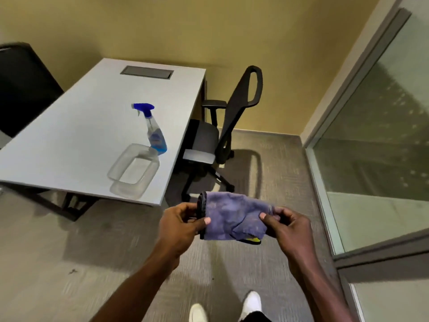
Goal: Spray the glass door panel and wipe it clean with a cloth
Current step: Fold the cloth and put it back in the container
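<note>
Motion blur smeared the floor and the glass door panel, cut off at right. A clear tub held nothing visible near the table's front corner, beside the spray bottle. The left hand and right hand pinched a purple cloth between them.

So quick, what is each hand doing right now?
Left hand: closed, pinching the black-trimmed end of the purple cloth.
Right hand: closed, pinching the cloth's other end.
</note>
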`<state>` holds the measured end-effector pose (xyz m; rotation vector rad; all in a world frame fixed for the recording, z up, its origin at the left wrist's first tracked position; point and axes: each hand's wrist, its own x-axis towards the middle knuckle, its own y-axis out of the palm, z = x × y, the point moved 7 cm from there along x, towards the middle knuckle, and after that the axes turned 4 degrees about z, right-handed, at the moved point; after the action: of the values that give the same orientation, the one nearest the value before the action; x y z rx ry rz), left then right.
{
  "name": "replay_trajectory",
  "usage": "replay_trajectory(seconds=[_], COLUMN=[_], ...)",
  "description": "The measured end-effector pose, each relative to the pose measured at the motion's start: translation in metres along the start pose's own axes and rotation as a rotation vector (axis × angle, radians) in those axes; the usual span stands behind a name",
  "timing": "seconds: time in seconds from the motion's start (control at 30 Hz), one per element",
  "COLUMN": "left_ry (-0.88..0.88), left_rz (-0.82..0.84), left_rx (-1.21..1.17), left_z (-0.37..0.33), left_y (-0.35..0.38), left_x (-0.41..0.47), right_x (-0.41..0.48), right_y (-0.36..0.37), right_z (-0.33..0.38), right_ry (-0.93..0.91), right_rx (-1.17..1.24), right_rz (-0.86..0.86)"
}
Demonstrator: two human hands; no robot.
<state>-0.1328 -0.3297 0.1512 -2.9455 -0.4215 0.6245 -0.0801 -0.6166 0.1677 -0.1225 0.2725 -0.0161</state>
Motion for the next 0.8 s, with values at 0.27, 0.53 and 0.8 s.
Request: replay_trajectory(seconds=[0.27, 0.53, 0.8], left_ry=[0.008, 0.018, 0.031], left_rz=[-0.172, -0.288, -0.404], left_rx=[-0.018, 0.072, 0.233], left_z=[0.002, -0.016, -0.05], left_y=[-0.083, -0.142, -0.201], left_x=[0.05, 0.124, 0.193], right_x=[0.053, 0.14, 0.199], right_y=[0.1, 0.197, 0.28], right_z=[0.009, 0.026, 0.029], right_ry=[-0.001, -0.053, 0.019], right_rx=[-0.105, -0.159, -0.223], right_rz=[0.134, 0.254, 0.301])
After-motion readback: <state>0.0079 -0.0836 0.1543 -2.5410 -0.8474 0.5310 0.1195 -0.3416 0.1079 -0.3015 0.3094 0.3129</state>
